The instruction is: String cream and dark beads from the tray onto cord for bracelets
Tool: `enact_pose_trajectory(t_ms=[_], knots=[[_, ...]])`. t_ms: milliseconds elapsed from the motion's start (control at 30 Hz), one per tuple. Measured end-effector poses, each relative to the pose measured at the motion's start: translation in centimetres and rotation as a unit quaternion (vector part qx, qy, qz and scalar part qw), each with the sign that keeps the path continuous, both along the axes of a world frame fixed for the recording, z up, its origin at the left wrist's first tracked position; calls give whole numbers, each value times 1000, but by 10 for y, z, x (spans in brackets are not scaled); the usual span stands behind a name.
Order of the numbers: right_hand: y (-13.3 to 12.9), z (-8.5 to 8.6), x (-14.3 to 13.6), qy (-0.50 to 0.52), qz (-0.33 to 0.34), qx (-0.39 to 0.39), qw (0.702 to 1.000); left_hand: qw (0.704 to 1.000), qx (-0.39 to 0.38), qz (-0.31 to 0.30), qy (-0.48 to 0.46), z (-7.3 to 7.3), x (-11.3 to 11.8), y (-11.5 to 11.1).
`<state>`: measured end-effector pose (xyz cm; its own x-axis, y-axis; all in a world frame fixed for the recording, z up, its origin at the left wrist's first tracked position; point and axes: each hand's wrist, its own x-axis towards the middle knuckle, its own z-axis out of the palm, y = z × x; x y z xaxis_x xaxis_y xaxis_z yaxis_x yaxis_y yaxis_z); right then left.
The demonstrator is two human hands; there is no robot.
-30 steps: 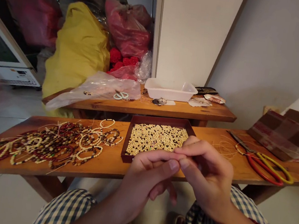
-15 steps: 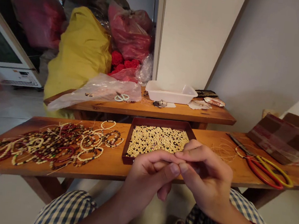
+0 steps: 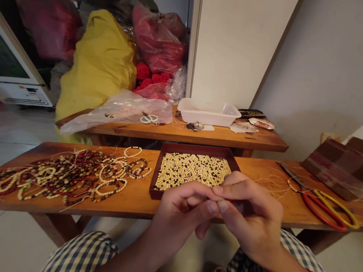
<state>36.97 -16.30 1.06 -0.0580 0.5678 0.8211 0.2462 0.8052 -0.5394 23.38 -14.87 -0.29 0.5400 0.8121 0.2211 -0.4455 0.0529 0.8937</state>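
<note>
My left hand [image 3: 184,214] and my right hand [image 3: 248,214] meet fingertip to fingertip above the near edge of the wooden bench [image 3: 138,199]. Both are closed in a pinch; whatever lies between the fingertips is hidden or too small to make out. Just behind them is a dark red tray [image 3: 154,186] filled with small cream and black beads [image 3: 194,166], its near right corner covered by my hands. To the left spreads a heap of beaded bracelets [image 3: 72,175] in brown, cream and dark red, with loose string ends.
Scissors [image 3: 328,211] with red and yellow handles lie on the right, beside thin cord [image 3: 271,186] and a cardboard box [image 3: 344,168]. Behind, a second bench [image 3: 248,140] carries a white plastic container [image 3: 208,113], a clear plastic bag [image 3: 121,108] and pale-handled scissors [image 3: 149,119].
The whole view has shifted very slightly. Both hands keep their pinch in nearly the same place, and nothing else has visibly moved.
</note>
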Motion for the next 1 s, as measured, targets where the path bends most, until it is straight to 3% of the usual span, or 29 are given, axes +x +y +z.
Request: enact_pose_trajectory(t_ms=[267,433,667,800,900,1000], knots=[[-1,0,0,-3,8,-8,1000,997,52,23,45,-3,0,-2],[-1,-2,0,36,26,-105,994,999,1,26,33,0,2,-6],[-5,-9,3,137,137,-232,953,995,-86,1,-53,6,-3,-3],[-7,-9,-3,161,206,-261,929,993,-106,1,-54,7,-4,-2],[-6,-7,-5,158,192,-254,935,993,-112,10,-33,7,-2,-4],[-2,-7,0,112,105,-247,957,995,-91,32,28,8,-2,-1]])
